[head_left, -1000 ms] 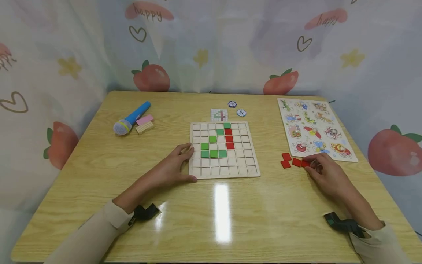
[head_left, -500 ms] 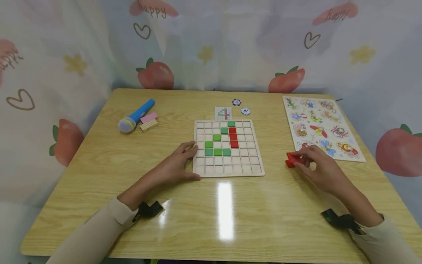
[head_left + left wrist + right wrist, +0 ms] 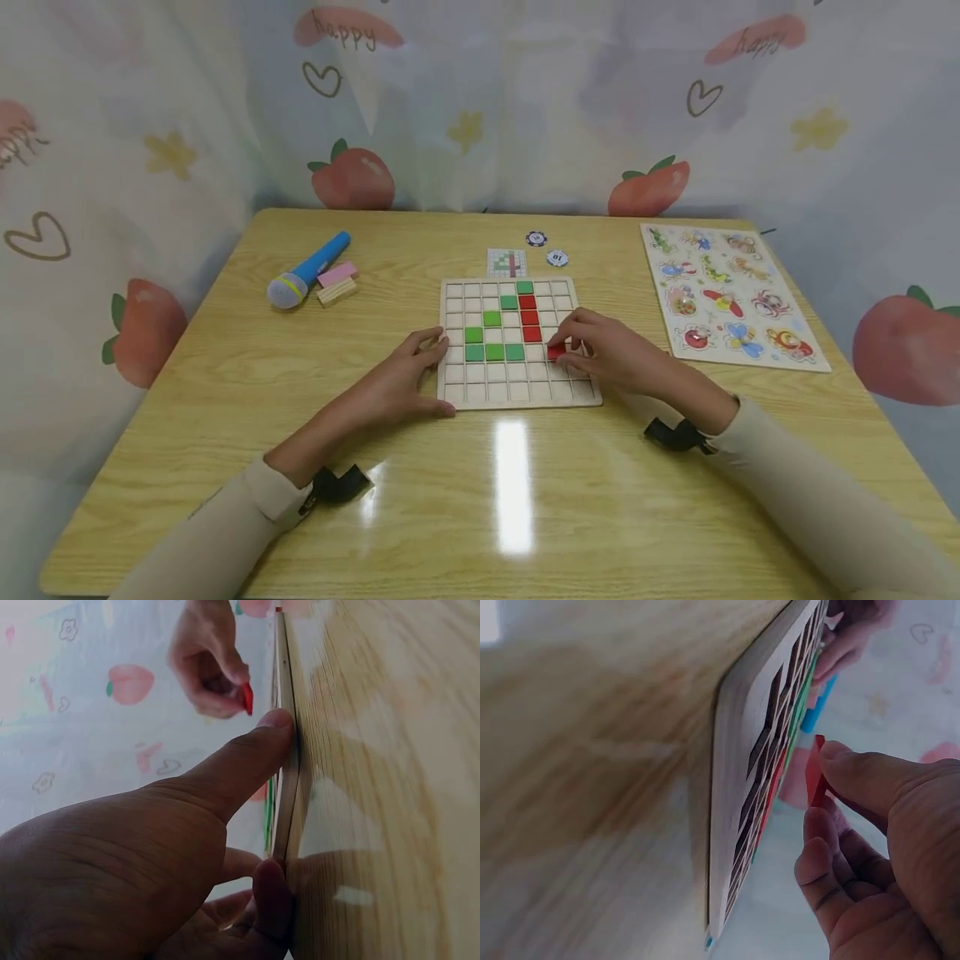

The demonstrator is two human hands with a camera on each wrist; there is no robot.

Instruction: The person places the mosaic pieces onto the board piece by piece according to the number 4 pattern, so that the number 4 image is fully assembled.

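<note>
A wooden grid board (image 3: 517, 392) lies on the table, with several green tiles (image 3: 494, 352) forming a stepped outline and a column of red tiles (image 3: 528, 317) set in its squares. My left hand (image 3: 397, 379) holds the board at its left side, thumb at the near corner and fingertips along the edge. Over the board's right half, my right hand (image 3: 618, 354) pinches a red square tile (image 3: 556, 351) between thumb and fingers. In the right wrist view that red tile (image 3: 815, 769) is tilted on edge, raised above the board's surface.
Behind the board lie a small pattern card (image 3: 507, 262) and two poker chips (image 3: 557, 258). An insect picture puzzle (image 3: 735, 296) is at the right. A toy microphone (image 3: 307, 271), a pink block (image 3: 339, 272) and a pale wooden block (image 3: 337, 292) lie at the left.
My right hand has taken a red tile from the loose ones by the puzzle and carried it left over the board. The right forearm now covers that spot. My left hand stays on the board.
</note>
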